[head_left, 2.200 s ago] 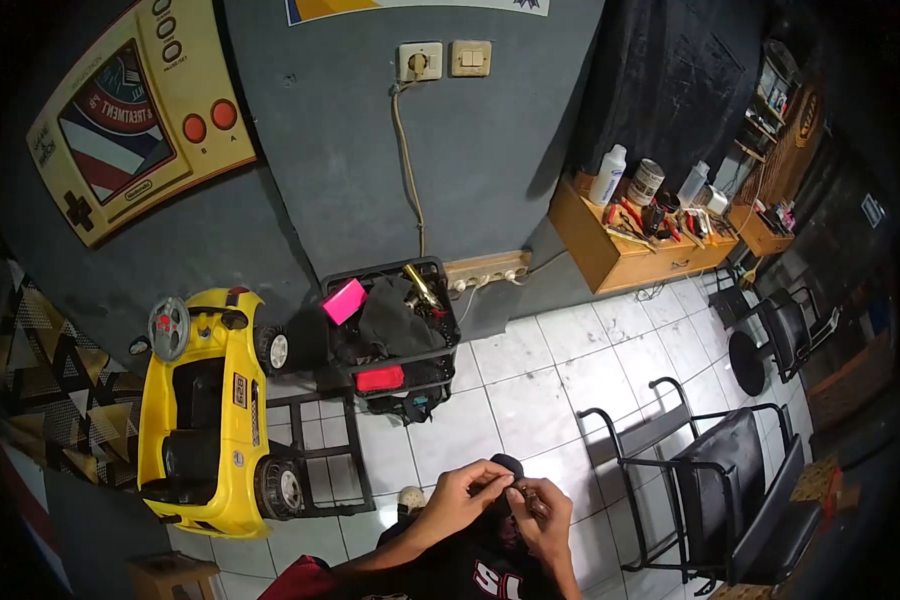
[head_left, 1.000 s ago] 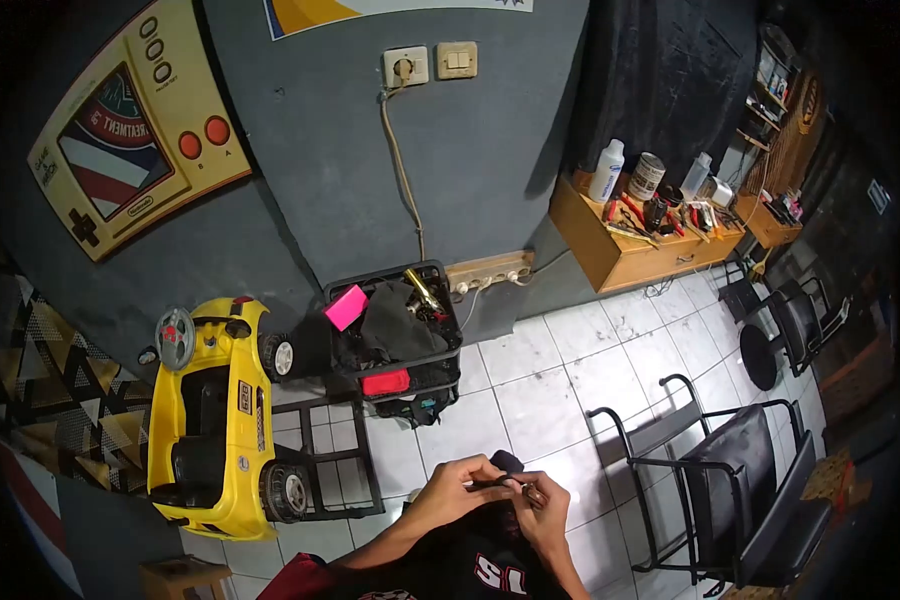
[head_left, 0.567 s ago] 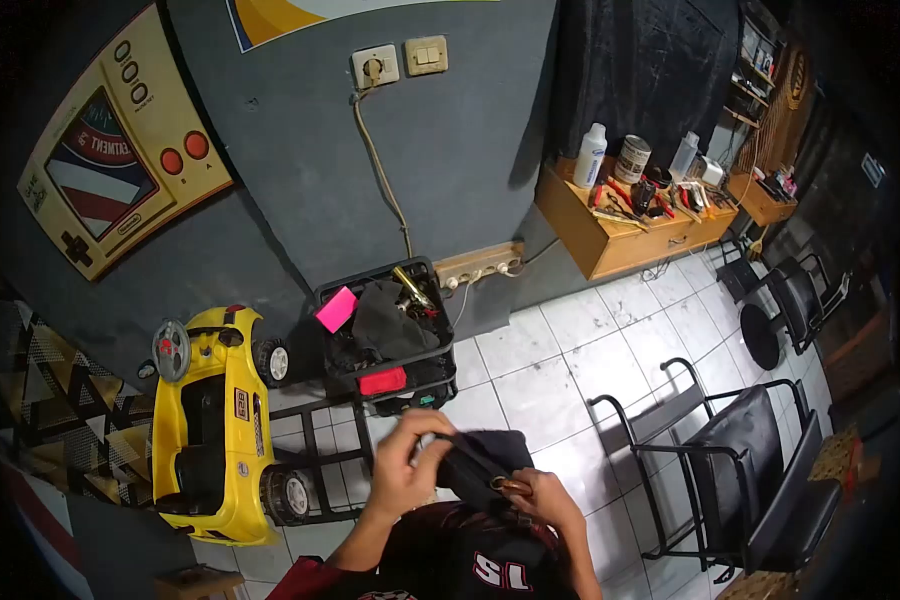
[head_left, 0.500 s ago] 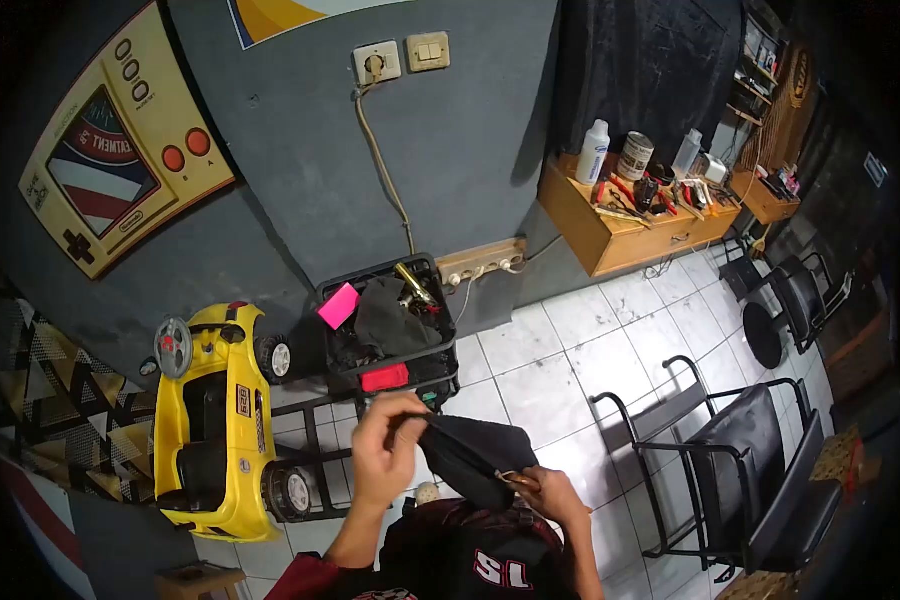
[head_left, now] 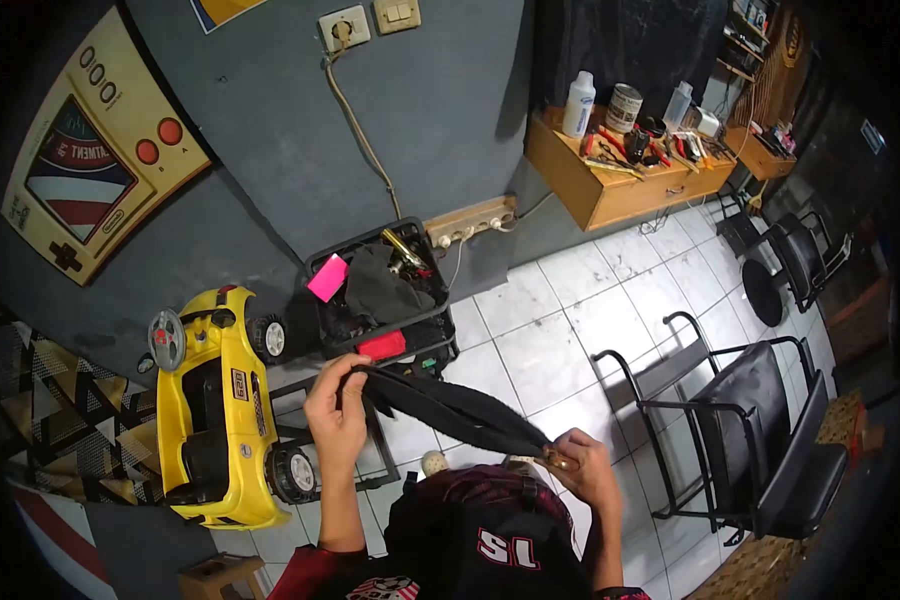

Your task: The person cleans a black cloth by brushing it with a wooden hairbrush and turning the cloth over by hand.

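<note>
A long folded piece of black cloth [head_left: 455, 408], with a slit-like fold along its length, stretches between my two hands. My left hand [head_left: 336, 408] pinches its left end between thumb and fingers, just in front of the basket. Lower and to the right, my right hand [head_left: 584, 470] is closed on the other end. A small gold-brown thing [head_left: 558, 458] shows at the right fingertips, too small to name. The cloth hangs in the air in front of my dark shirt [head_left: 500, 510], sloping down to the right.
A black basket [head_left: 315, 325] holding dark cloth, a pink box [head_left: 328, 278] and a red item [head_left: 381, 345] stands by the wall. To the left is a yellow toy car [head_left: 240, 440]; to the right, a black chair [head_left: 740, 420]. Tools cover a wooden wall shelf [head_left: 620, 195].
My hands have moved apart, the left one up and leftward, the right one rightward and up. The black cloth has gone from bunched and wide to drawn out long and narrow.
</note>
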`<state>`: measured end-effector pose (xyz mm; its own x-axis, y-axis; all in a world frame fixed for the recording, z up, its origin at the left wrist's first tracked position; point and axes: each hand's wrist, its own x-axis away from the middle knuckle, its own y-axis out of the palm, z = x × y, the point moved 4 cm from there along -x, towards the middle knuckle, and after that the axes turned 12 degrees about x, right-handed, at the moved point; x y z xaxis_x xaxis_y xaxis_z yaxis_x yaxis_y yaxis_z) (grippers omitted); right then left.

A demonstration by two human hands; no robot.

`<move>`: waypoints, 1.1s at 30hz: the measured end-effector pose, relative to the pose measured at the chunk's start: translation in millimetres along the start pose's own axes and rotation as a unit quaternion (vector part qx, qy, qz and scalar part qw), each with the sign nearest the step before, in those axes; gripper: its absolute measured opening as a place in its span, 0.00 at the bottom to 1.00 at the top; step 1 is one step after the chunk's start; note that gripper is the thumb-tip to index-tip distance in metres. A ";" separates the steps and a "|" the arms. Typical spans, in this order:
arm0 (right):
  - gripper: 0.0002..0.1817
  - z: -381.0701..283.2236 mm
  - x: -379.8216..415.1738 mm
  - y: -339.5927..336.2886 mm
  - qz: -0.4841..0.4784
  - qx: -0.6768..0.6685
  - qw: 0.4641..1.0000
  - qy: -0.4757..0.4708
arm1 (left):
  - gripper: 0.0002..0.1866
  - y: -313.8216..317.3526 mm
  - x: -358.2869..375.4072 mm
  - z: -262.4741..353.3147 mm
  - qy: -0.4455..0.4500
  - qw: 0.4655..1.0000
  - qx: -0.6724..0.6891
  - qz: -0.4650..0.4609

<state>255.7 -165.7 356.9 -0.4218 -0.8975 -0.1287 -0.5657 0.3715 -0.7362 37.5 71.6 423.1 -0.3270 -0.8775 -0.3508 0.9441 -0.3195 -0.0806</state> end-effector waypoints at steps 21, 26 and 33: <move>0.11 -26.0 14.5 -36.0 0.026 -0.022 0.999 -0.040 | 0.11 -12.7 12.5 2.0 0.044 0.998 -0.039 -0.010; 0.12 -37.8 18.7 -37.5 0.003 -0.098 0.994 -0.047 | 0.10 -8.3 13.0 0.1 0.039 0.999 -0.014 -0.012; 0.14 -41.2 13.6 -43.2 -0.085 -0.097 0.991 -0.038 | 0.08 -17.0 11.4 -13.3 0.006 1.000 -0.003 0.030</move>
<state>245.2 -184.2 414.3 -0.2575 -0.9638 -0.0691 -0.7533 0.2450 -0.6103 18.2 71.8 408.1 -0.2692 -0.8906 -0.3664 0.9623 -0.2644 -0.0643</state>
